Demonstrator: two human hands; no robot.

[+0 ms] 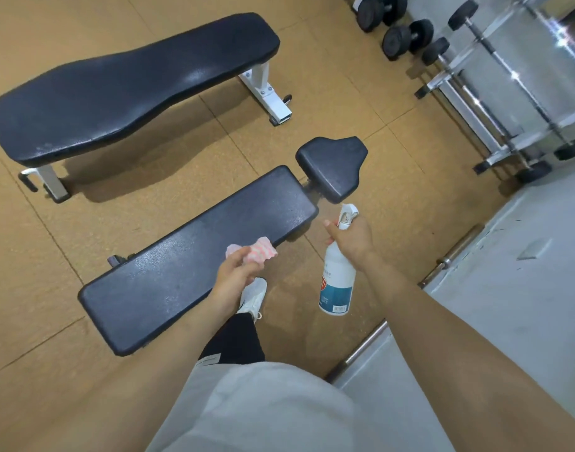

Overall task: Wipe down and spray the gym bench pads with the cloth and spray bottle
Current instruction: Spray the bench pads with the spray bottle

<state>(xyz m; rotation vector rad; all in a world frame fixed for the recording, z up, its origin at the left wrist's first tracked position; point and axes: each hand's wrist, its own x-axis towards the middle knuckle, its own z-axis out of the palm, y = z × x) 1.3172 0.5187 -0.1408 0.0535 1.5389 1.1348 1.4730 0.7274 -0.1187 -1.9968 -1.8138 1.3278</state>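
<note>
Head view, surroundings: I see a second flat bench (126,89) beyond the near one, well apart from it on the tan floor (344,99). Dumbbells (406,37) lie at the top right beside a metal rack (494,102).
Head view, right edge: a steel bar (455,252) lies along the edge of a grey platform (507,305), near the right forearm.
Head view, in the way: a white shoe (253,296) stands just beside the long pad's near edge, under the left wrist.
Bench pads: the long pad (194,256) runs diagonally across the middle; the seat pad (333,168) sits at its far end.
Cloth (261,251): pink-and-white striped, bunched over the long pad's near edge; I cannot tell whether it touches.
Left hand (237,269): back upward, fingers curled round the cloth.
Spray bottle (336,278): white with a teal label, hanging over the floor beside the long pad, nozzle toward the seat pad.
Right hand (351,238): wrapped round the bottle's neck; I cannot tell whether a finger is on the trigger.
</note>
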